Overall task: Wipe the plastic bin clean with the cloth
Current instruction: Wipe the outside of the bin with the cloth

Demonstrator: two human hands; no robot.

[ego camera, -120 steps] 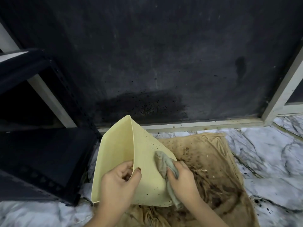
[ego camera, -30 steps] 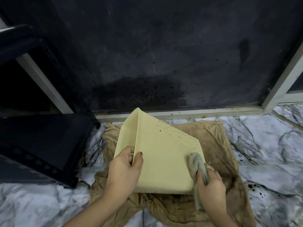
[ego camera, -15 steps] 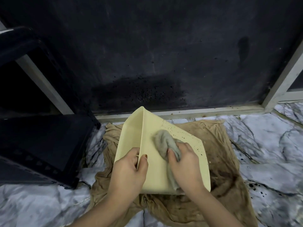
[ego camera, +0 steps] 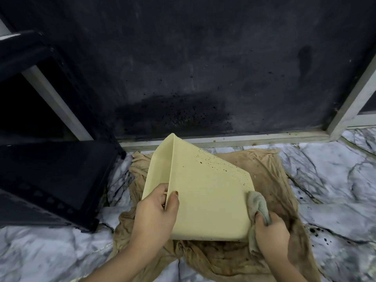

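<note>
A pale yellow plastic bin (ego camera: 205,192) stands tilted on its side over a brown sheet, one broad face turned up toward me. Dark specks dot that face near its far and right edges. My left hand (ego camera: 154,212) grips the bin's near left corner edge, thumb on the broad face. My right hand (ego camera: 270,233) is closed around a bunched grey-green cloth (ego camera: 257,204), which presses against the bin's right edge near the lower corner. The bin's inside is hidden.
A stained brown sheet (ego camera: 264,171) lies crumpled on the marble floor (ego camera: 333,180). A black shelf unit (ego camera: 50,176) stands close on the left. A dark, speckled wall panel (ego camera: 183,78) with a pale frame rises right behind. Dark drops mark the floor at right.
My right hand has dragged the cloth from the middle of the bin's broad face down to its right edge. The left hand keeps its grip; the bin has barely shifted.
</note>
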